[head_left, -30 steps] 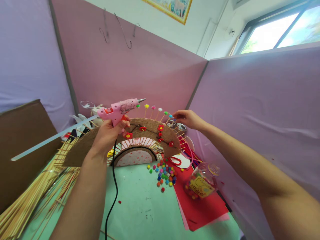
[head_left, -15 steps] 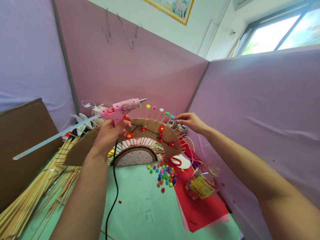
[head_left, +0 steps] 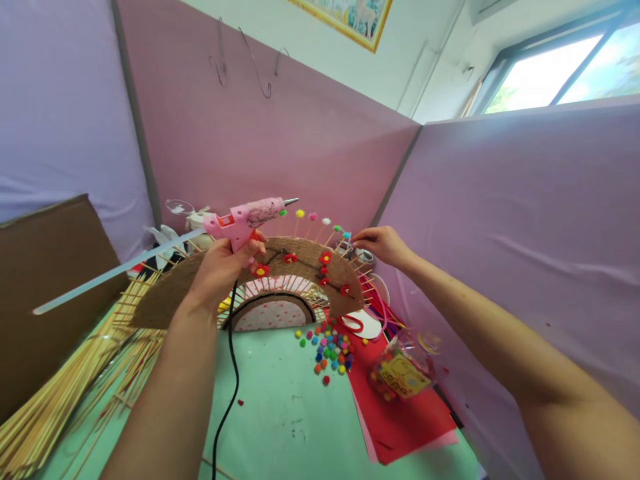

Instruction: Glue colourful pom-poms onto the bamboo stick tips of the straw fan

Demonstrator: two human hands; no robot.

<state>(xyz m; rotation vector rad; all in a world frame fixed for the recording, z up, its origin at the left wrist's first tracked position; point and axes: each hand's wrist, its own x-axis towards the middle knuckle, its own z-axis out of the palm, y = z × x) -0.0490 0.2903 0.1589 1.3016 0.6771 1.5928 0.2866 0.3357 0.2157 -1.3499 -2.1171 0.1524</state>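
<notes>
My left hand (head_left: 225, 263) is closed round the handle of a pink hot glue gun (head_left: 247, 220), whose metal nozzle points right and a long clear glue stick (head_left: 120, 272) sticks out behind. Below and behind it stands a brown twine-wrapped fan shape (head_left: 305, 250) with red flowers on it and thin wooden sticks round its edge. Coloured pom-poms (head_left: 327, 221) cap several sticks along the top. At the right of that row, my right hand (head_left: 385, 245) pinches a small pom-pom at a stick's tip; the fingers mostly hide it.
Loose pom-poms (head_left: 330, 347) lie on the green table (head_left: 280, 413). To the right, a clear jar (head_left: 403, 370) rests on red sheets (head_left: 405, 427) near red-handled scissors (head_left: 353, 324). A bundle of sticks (head_left: 55, 393) lies left, by a brown board (head_left: 50, 293). The black cord (head_left: 235, 373) hangs down.
The view has shifted slightly, so the glue gun and fan appear a little further right. The right fingers stay at the stick tip; the small blue-violet pom-pom there is now less visible.
</notes>
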